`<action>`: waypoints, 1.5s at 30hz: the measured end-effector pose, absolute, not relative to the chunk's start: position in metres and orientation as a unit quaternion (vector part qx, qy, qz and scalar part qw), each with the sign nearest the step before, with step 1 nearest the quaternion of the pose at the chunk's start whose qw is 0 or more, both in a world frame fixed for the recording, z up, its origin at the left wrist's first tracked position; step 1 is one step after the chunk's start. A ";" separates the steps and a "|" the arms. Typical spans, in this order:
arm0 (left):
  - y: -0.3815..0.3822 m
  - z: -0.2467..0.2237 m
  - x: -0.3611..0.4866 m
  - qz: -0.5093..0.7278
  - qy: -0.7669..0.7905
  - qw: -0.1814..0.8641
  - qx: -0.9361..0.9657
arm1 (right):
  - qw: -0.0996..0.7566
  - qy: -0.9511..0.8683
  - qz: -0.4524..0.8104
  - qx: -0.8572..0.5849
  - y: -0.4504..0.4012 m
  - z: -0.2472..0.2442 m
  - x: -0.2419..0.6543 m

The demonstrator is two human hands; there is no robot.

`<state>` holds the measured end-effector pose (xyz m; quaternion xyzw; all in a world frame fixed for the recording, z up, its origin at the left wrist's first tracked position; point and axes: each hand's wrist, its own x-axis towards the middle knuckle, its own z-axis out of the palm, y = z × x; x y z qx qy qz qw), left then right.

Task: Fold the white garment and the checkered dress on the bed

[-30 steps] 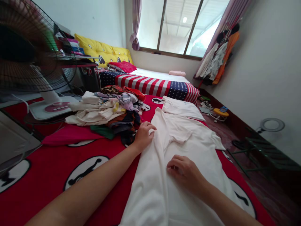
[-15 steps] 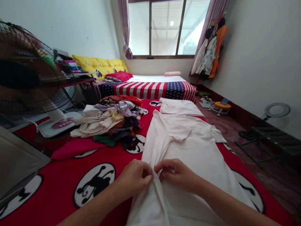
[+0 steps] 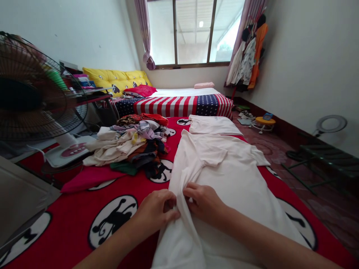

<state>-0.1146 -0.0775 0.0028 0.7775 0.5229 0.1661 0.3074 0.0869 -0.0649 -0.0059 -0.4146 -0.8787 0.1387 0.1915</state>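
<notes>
A white T-shirt [image 3: 230, 179] lies spread on the red blanket [image 3: 75, 216], its left side folded inward with one sleeve lying over the body. At the folded left edge, my left hand [image 3: 158, 209] pinches the cloth between thumb and fingers. Just right of it, my right hand [image 3: 203, 201] is closed on the inner layer of the same fold, its fingertips partly hidden by the cloth. A second white garment [image 3: 214, 125], folded flat, lies beyond the shirt's collar.
A heap of mixed clothes [image 3: 131, 144] sits left of the shirt, beside an electric fan [image 3: 36, 97]. Behind stands a bed with a striped, starred cover [image 3: 171, 106]. A dark green folding stool [image 3: 328, 160] and a yellow-topped stool [image 3: 265, 121] are on the right.
My right hand has shifted slightly up and left along the fold. My left hand has moved a little left, and the gap between the hands is a bit wider. The view has tilted slightly.
</notes>
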 end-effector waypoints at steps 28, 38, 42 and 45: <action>0.051 0.000 0.000 0.167 0.362 0.139 0.907 | 0.210 -0.672 -0.040 -0.709 -0.022 0.013 0.276; 0.060 -0.035 0.006 0.182 0.378 0.120 0.900 | 0.114 -0.518 -0.030 -0.847 0.017 -0.011 0.345; 0.061 -0.036 0.006 0.204 0.372 0.132 0.896 | 0.180 -0.524 -0.020 -0.832 0.032 -0.008 0.345; 0.061 -0.036 0.006 0.239 0.360 0.161 0.887 | 0.378 -0.433 0.039 -0.817 0.034 -0.001 0.343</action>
